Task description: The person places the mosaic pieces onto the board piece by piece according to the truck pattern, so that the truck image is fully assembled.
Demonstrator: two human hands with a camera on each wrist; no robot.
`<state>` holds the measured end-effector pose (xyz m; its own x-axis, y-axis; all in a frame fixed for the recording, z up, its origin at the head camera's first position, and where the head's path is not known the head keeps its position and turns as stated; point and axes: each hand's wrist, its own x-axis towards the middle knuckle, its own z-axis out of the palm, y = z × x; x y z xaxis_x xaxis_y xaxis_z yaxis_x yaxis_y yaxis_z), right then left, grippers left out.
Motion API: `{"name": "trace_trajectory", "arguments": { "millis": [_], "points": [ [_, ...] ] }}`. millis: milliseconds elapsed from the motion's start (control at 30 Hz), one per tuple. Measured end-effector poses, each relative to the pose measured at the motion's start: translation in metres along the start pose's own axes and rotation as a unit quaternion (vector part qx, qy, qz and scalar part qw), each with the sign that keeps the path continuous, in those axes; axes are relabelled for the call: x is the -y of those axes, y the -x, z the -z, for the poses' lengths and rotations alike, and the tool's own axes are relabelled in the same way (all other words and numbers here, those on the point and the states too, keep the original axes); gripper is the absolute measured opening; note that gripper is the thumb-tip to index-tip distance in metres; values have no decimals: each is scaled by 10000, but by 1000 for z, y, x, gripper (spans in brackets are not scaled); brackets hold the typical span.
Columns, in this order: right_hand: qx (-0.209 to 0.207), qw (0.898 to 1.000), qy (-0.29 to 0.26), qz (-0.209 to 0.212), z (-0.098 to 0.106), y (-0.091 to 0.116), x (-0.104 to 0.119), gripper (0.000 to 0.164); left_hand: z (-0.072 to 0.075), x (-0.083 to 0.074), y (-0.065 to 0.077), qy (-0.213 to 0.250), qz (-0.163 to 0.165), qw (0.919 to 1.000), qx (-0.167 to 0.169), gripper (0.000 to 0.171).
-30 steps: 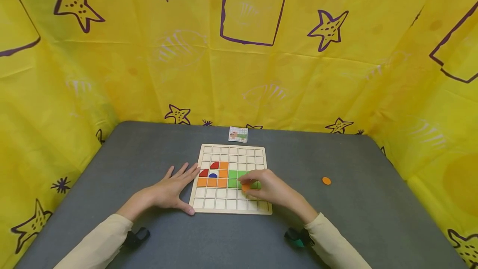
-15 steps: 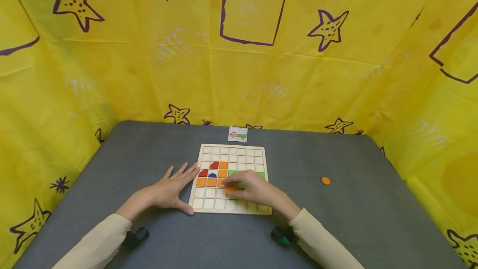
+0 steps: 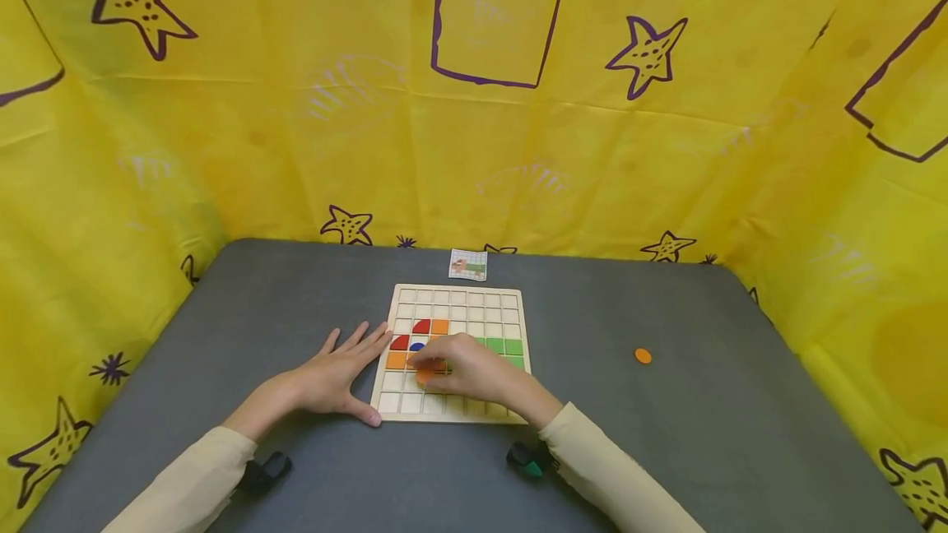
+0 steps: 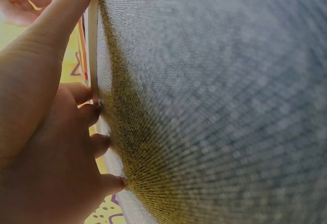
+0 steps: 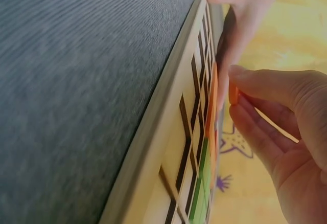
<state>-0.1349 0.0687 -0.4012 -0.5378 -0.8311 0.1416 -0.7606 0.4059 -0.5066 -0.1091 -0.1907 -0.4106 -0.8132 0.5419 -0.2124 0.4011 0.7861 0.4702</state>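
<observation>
My right hand [image 3: 474,370] pinches an orange disc [image 5: 233,93] between thumb and fingertips, just above the wooden grid board [image 3: 450,419]. Spread flat on the table, my left hand [image 3: 326,378] touches the board's left edge with fingertips and thumb. Orange square tiles [image 3: 396,360], red quarter-round tiles [image 3: 421,326] and a partly covered blue half-round tile [image 3: 416,346] sit in the board's left cells. Green tiles [image 3: 513,346] fill cells toward its right side. My right hand hides several middle cells.
A small printed card [image 3: 468,265] with a coloured grid picture lies behind the board. Another orange disc [image 3: 643,356] rests on the grey table [image 3: 711,434] to the right. Yellow patterned cloth [image 3: 474,146] encloses the far and side edges.
My right hand has moved left across the board, carrying the orange disc from over the green tiles to below the orange ones. My left hand stays at the board's edge.
</observation>
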Motion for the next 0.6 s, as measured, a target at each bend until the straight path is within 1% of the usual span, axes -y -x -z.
{"name": "trace_trajectory", "arguments": {
  "millis": [167,400,467,600],
  "points": [
    [115,9998,152,72,-3,-8,4,28,-1,3,0,47,37,10000,13,123],
    [265,9975,602,261,-7,-16,4,24,0,1,0,72,-24,10000,-27,123],
    [289,9973,617,285,-9,-17,4,24,0,1,0,99,-82,9999,-51,123],
    [284,9971,618,336,-11,-19,3,23,0,1,1,74,-40,10000,-40,123]
  ]
}}
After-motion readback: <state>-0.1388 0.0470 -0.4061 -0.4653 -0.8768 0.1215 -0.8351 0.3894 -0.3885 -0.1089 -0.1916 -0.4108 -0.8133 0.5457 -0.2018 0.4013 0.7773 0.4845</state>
